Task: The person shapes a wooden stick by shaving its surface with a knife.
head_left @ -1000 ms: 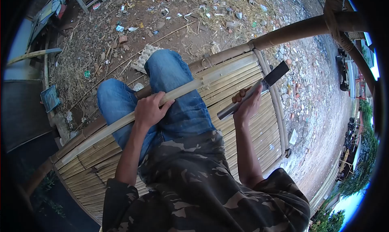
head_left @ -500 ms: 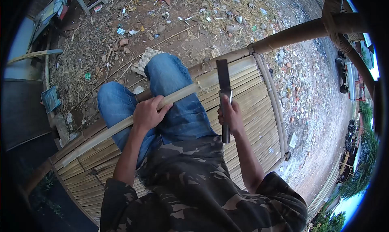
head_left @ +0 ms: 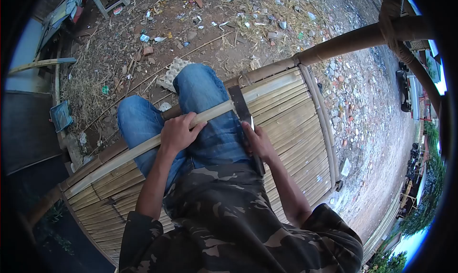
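A pale bamboo strip (head_left: 216,111) lies slantwise across my thighs in the head view. My left hand (head_left: 179,132) is closed around it above the knees, thumb along the near side. In my right hand (head_left: 258,142) is a machete (head_left: 240,102), its handle wrapped by my fingers. The dark, broad blade crosses the strip's right end and appears to touch it; the exact contact is hard to make out. My jeans-clad legs (head_left: 202,89) are beneath the strip.
I sit on a slatted bamboo bench (head_left: 293,134) with a thick bamboo rail (head_left: 353,46) at right. An egg tray (head_left: 172,72) lies on the littered ground beyond my knees. Farther off stand a plastic stool (head_left: 109,0) and a blue container (head_left: 61,116) on the left.
My right hand has moved left and down with the machete, tilting the blade leftward onto the strip's right end. My left hand keeps its grip, shifting only slightly in view.
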{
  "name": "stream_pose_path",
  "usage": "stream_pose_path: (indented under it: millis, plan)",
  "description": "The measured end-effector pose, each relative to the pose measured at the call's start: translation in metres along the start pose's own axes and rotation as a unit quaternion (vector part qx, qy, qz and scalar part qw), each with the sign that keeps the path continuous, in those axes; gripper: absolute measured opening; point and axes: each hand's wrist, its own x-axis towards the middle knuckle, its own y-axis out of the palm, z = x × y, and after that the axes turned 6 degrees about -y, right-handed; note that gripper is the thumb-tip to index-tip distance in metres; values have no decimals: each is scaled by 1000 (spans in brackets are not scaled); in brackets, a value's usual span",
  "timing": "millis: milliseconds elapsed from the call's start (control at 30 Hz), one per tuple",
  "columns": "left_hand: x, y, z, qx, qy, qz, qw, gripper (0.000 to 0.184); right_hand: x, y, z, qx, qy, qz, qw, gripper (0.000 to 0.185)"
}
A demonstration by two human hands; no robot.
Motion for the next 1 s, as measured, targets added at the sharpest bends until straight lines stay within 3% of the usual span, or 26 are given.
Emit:
stream_pose_path:
  millis: [33,100,167,200,233,267,300,367,433,500,567,600,633,700,733,767,833,867,900,967,1000]
  plan:
    - [-4,2,2,-2,13,-12,1000,41,-2,1,-6,-39,-8,86,996,49]
    - [-4,5,6,-3,20,-21,1000,41,-1,-9,1,-46,-67,58,995,50]
    - [-5,5,6,-3,11,-24,1000,42,9,-12,5,249,-137,-130,950,48]
    - [-8,5,3,-4,8,-21,1000,42,11,-7,19,304,-173,-230,908,45]
    - [-8,2,0,0,-1,-2,1000,42,17,-1,8,276,-165,-271,907,46]
    - [-3,-1,-1,5,-7,11,1000,43,17,2,-3,115,-101,-163,975,46]
    - [-1,-2,1,6,-3,4,1000,43,11,5,-4,-52,-34,-50,997,47]
    - [-5,1,8,-1,22,-13,1000,42,8,-12,0,16,-29,-18,999,47]
    - [-5,0,6,0,7,-5,1000,42,9,-26,12,235,-94,-129,959,44]
    - [-6,3,3,-2,0,2,1000,42,12,-27,20,324,-196,-262,888,43]
    - [-2,2,1,-2,-2,-1,1000,41,13,-3,-5,67,-83,-153,982,46]
    - [-2,2,2,-3,2,-5,1000,41,8,9,-9,12,-38,-34,999,46]
    - [-5,2,5,-5,10,-7,1000,41,8,1,-10,25,-31,-17,999,46]
    - [-6,2,7,-8,5,-9,1000,40,11,-21,-2,172,-36,-49,983,46]
    - [-6,-1,4,-2,-5,1,1000,40,10,-28,9,267,-94,-95,954,46]
    - [-4,-2,2,3,-11,8,1000,40,9,-29,22,313,-147,-197,917,47]
    - [-5,-1,-1,-5,-17,15,1000,39,18,-12,11,309,-158,-293,891,47]
    - [-3,-2,-2,-13,-24,14,1000,38,11,0,3,181,-96,-151,967,47]
    - [-3,-1,-1,-14,-20,8,1000,38,4,7,-5,42,-29,-3,999,47]
    - [-6,2,7,-21,6,-16,1000,38,14,-9,-8,33,-18,6,999,46]
    - [-6,2,7,-21,-2,-14,1000,38,14,-16,-1,156,-57,-52,985,46]
